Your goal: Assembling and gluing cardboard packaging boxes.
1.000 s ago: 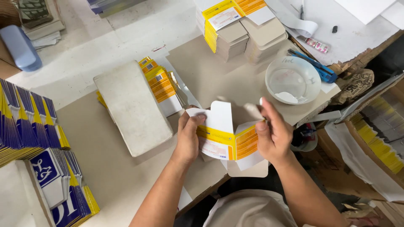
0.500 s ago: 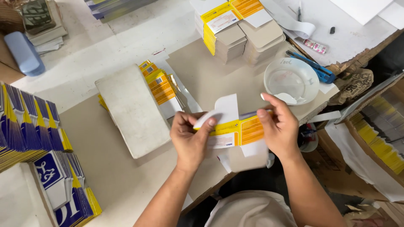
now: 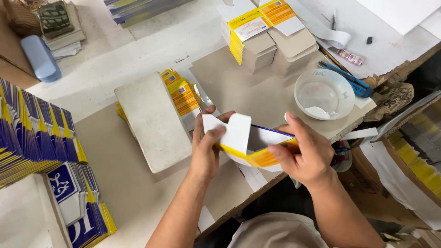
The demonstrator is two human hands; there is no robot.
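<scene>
Both hands hold one yellow, white and blue cardboard carton (image 3: 257, 144) above the table's near edge; it is partly opened into a box shape with its white flaps up. My left hand (image 3: 206, 147) pinches the left flap with thumb and fingers. My right hand (image 3: 305, 154) grips the carton's right end. Just left of my left hand lies a grey-white flat slab (image 3: 154, 121) resting on a fanned row of flat yellow cartons (image 3: 181, 94).
A white bowl (image 3: 324, 94) with a blue cutter (image 3: 349, 80) beside it stands at the right. Stacks of flat cartons (image 3: 264, 39) sit at the back. Blue and yellow flat cartons (image 3: 32, 133) fill the left side. A cardboard box (image 3: 409, 156) stands at the right edge.
The carton has gone from a flat sheet held between my hands to a partly opened box. My left hand has shifted onto the raised white flap.
</scene>
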